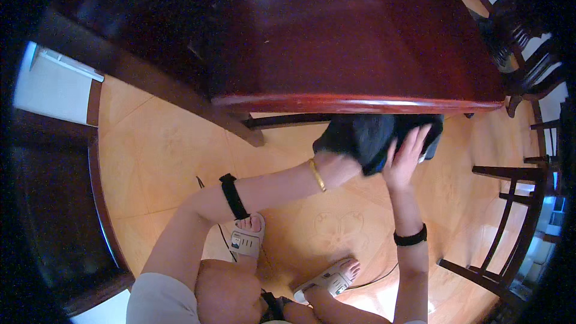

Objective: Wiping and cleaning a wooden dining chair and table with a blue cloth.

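A bundle of black cloth [375,137], perhaps a garment, is in front of me just below the front edge of a glossy red-brown wooden table [351,54]. Into its left side reaches my left hand [337,166], a gold bangle at the wrist. The cloth covers those fingers and appears held up by them. Flat against the cloth's right side lies my right hand [406,157], its fingers extended and partly apart. A small blue patch and a bit of white show at the cloth's lower edge. Motion blurs the cloth and the left hand.
Dark wooden chairs [508,171] line the right side. A dark wooden bar [180,94] slants down at the table's left. Thin black cables [373,282] run over the tan tiled floor [171,157] near my sandals [326,281]. Dark panelling [54,198] stands at left.
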Tool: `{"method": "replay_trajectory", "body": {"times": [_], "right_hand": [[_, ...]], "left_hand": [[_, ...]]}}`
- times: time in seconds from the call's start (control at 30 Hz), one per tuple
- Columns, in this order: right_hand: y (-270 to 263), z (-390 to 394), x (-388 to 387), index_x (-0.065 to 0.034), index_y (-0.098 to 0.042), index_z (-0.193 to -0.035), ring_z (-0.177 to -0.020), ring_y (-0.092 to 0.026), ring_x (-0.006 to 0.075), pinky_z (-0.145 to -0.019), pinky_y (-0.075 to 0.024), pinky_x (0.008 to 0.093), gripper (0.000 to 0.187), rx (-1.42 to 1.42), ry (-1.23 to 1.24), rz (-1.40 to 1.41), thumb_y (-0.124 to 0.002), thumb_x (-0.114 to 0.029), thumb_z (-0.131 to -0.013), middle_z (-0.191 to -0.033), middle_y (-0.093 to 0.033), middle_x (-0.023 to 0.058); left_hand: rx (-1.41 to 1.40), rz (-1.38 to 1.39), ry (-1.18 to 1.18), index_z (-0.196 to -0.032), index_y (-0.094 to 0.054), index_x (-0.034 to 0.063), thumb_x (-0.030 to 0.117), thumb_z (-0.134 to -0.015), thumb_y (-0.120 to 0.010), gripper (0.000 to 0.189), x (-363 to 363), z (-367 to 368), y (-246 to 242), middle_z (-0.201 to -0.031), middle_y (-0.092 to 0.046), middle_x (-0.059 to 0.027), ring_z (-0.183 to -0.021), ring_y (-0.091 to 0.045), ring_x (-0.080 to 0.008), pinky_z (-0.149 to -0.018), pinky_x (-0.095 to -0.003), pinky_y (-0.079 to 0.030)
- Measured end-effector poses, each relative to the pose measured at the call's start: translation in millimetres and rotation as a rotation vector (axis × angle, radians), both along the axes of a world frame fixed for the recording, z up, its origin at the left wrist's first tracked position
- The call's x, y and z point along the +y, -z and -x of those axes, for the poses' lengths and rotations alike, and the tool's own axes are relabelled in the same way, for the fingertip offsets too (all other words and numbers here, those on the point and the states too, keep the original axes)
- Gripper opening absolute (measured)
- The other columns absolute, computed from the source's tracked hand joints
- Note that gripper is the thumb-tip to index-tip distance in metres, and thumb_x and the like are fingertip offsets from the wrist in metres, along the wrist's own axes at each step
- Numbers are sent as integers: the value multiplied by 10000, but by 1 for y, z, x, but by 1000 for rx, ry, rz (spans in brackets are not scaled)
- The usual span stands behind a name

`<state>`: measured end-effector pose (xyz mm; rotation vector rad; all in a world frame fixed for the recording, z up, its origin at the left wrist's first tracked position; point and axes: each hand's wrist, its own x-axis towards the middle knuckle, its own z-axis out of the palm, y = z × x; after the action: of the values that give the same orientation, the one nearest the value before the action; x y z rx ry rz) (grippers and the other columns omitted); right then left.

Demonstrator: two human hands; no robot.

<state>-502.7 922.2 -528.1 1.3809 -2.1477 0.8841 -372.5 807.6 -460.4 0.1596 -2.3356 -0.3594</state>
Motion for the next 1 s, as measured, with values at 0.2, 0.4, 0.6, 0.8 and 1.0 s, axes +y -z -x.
{"method": "replay_trajectory", "body": {"times": [0.2, 0.4, 0.6, 0.8, 1.0], "right_hand": [[-23, 19, -18, -8, -389, -1253, -1083, -456, 434, -879, -410, 460, 407, -273, 105, -266, -422, -248, -926, -1195, -465, 253], [-15, -1, -32, 12, -386, -1236, -1075, -440, 448, -882, -388, 464, 365, -183, 94, -117, -406, -175, -923, -1182, -448, 266], [-8, -72, -52, 46, -381, -1234, -1032, -498, 392, -878, -416, 424, 495, -203, -147, -169, -561, -157, -819, -1121, -496, 240], [-16, -143, -82, 20, -386, -1253, -1164, -475, 225, -830, -483, 279, 496, 80, -349, -283, -464, -124, -785, -1302, -431, 184], [-34, -107, -71, -110, -337, -1366, -989, -585, 172, -745, -502, 278, 669, 277, -364, -338, -598, -177, -753, -1312, -455, 85]], "left_hand": [[-1000, -93, -10, -1079, -574, 87, 180, -801, -488, 305, -7, 22, -9, -1082, -600, -124, -993, -582, -271, -882, -421, -440], [-467, 29, -192, -1023, -586, 109, 198, -829, -476, 240, -7, -4, 24, -959, -638, -121, -964, -593, -290, -860, -435, -448], [-1118, -559, -159, -884, -638, 80, 147, -832, -448, 208, -25, -81, -17, -880, -645, -153, -815, -633, -339, -682, -439, -508], [-944, 77, -327, -762, -645, 90, 144, -751, -532, 125, -15, -147, -11, -583, -608, -79, -537, -626, -247, -458, -369, -488], [-826, 257, -492, -915, -638, 89, 173, -748, -561, 202, -1, -118, -13, -720, -633, -110, -527, -615, -255, -463, -351, -483]]}}
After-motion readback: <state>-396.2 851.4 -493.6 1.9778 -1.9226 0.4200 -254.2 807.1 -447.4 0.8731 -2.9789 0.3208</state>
